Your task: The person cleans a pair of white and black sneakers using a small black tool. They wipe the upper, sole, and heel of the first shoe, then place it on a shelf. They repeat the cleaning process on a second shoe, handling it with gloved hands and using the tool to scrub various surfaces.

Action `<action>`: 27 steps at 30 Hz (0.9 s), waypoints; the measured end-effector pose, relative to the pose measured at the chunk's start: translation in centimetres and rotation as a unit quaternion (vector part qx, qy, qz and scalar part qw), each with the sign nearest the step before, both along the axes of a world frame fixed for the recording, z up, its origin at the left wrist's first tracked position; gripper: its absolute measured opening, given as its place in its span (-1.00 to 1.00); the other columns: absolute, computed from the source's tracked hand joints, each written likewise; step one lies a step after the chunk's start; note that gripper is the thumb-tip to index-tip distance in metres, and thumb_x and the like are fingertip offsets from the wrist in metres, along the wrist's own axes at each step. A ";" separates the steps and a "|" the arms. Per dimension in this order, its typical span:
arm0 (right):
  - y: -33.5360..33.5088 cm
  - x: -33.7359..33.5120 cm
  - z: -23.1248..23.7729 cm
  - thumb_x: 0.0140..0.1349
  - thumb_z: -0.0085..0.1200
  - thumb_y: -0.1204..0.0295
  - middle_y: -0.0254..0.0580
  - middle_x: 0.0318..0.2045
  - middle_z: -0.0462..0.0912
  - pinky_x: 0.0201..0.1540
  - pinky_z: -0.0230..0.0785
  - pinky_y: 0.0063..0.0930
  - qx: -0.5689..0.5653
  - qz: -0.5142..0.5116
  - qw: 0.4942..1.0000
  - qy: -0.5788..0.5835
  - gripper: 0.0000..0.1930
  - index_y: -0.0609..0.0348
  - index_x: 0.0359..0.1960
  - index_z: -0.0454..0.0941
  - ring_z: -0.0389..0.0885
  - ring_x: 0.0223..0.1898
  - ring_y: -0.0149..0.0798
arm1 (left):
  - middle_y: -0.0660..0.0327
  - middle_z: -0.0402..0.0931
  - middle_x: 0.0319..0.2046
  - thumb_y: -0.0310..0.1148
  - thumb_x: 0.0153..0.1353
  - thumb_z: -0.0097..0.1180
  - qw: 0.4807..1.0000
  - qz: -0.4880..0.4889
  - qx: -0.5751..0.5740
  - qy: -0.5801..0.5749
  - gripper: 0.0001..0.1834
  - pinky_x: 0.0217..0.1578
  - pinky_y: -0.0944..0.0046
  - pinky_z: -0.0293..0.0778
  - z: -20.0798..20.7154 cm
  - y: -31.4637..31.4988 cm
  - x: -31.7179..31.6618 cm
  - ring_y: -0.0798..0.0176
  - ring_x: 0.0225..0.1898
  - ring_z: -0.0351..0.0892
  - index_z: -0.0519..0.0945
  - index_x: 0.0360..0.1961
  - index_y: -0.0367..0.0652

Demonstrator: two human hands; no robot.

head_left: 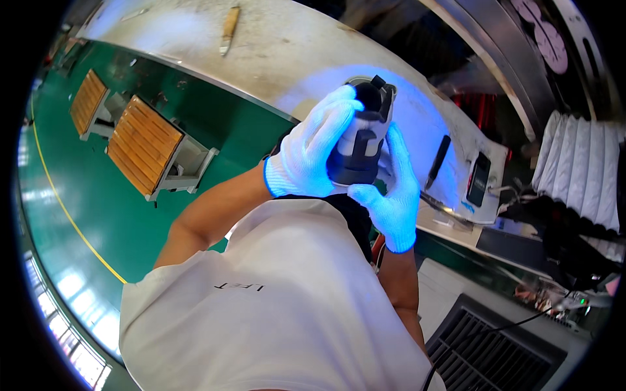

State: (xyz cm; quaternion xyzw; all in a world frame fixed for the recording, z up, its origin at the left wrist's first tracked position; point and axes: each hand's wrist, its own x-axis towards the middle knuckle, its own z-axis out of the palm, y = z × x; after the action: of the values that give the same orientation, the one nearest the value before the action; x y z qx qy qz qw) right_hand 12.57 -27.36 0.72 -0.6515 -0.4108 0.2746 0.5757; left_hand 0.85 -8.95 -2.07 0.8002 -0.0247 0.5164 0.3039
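Observation:
A grey and black shoe (pixel 357 151) is held up in front of me, its heel toward me and its dark opening at the top. My left hand (pixel 312 148), in a white knit glove with a blue cuff, wraps the shoe's left side, fingers up by the opening. On the right side of the shoe is my right hand (pixel 395 192), gloved alike, its fingers along the upper and its thumb near the heel's bottom. Blue light falls on the gloves and the worktop (pixel 293 49) behind. The shoe's toe and far side are hidden.
A slim black tool (pixel 438 161) and a dark phone-like device (pixel 479 179) lie to the right. Farther off lies a wooden-handled tool (pixel 229 29). Slatted wooden carts (pixel 145 146) stand on the green floor at left. A white ribbed duct (pixel 577 166) hangs at right.

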 end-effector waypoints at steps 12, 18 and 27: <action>-0.8 -0.3 -1.3 0.22 0.49 0.48 0.28 0.40 0.59 0.37 0.56 -0.20 0.020 0.047 0.997 0.063 0.06 0.50 0.68 0.08 0.69 0.33 -0.06 | -0.39 0.32 0.49 -0.27 -0.21 0.80 0.997 -0.003 -0.050 0.060 0.32 0.33 -0.12 0.60 -1.3 -1.0 -1.5 -0.43 0.40 0.54 0.28 0.57 -0.40; -0.6 -0.5 -1.2 0.22 0.40 0.49 0.27 0.34 0.65 0.34 0.57 -0.23 0.023 0.023 0.999 0.033 -0.01 0.52 0.66 0.15 0.72 0.28 -0.10 | -0.41 0.31 0.50 -0.31 -0.20 0.78 1.000 -0.002 0.001 0.000 0.39 0.16 -0.06 0.74 -2.4 -0.9 -0.8 -0.37 0.30 0.65 0.19 0.65 -0.37; -0.9 -1.6 -1.8 0.23 0.42 0.58 0.21 0.38 0.60 0.35 0.57 -0.20 0.028 -0.029 0.998 0.054 -0.05 0.51 0.64 0.20 0.70 0.30 -0.09 | -0.34 0.45 0.40 -0.40 -0.14 0.71 1.000 -0.001 0.011 -0.006 0.21 0.15 -0.09 0.76 -2.3 -1.5 -0.4 -0.40 0.31 0.64 0.34 0.58 -0.34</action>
State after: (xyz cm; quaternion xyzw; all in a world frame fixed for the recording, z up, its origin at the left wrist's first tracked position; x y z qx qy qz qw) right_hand 10.94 -28.25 -1.05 -0.6309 -0.3676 0.2814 0.6226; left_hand 0.47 -10.46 -4.34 0.8005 -0.0328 0.5203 0.2956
